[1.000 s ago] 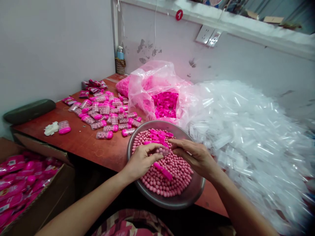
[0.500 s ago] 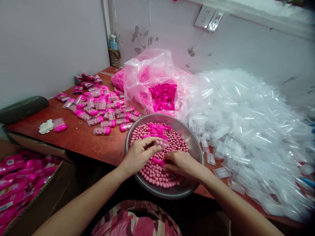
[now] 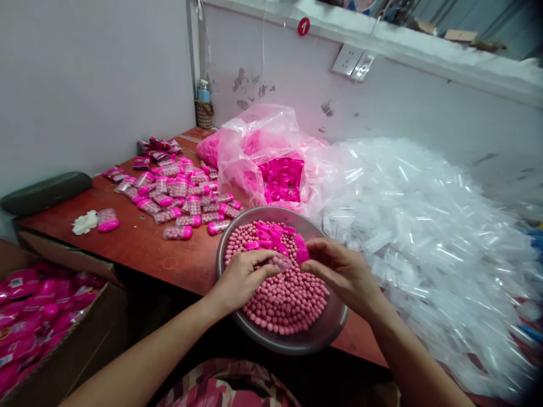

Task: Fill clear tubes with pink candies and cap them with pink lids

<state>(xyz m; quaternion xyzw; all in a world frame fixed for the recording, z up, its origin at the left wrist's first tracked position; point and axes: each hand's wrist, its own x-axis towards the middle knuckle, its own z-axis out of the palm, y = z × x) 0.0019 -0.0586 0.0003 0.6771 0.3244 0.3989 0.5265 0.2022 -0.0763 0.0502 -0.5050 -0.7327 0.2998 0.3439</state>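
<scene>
The left hand (image 3: 241, 278) grips a clear plastic tube (image 3: 281, 262), apparently holding beads, above the bowl; to its right, the fingers of the right hand (image 3: 345, 268) pinch a pink cap (image 3: 301, 249), apart from the tube. Should the left grip tilt the tube, beads might spill from an uncapped mouth, though its direction cannot be told; too hard a squeeze might bend the thin wall, and a loose right pinch could drop the cap among the beads.

Containers, left to right: an open carton (image 3: 108, 316) is filled with pink packets (image 3: 25, 322); pink-capped tubes (image 3: 182, 192) of beads lie heaped on the table (image 3: 148, 254); a woven holder (image 3: 204, 115) contains a bottle (image 3: 203, 90); a translucent bag (image 3: 237, 152) gapes over pink plastic parts (image 3: 282, 178); the metal bowl (image 3: 335, 314) contains loose pink beads (image 3: 284, 308), with pink pieces (image 3: 269, 234) atop; clear tubes (image 3: 424, 237) form a large pile.
</scene>
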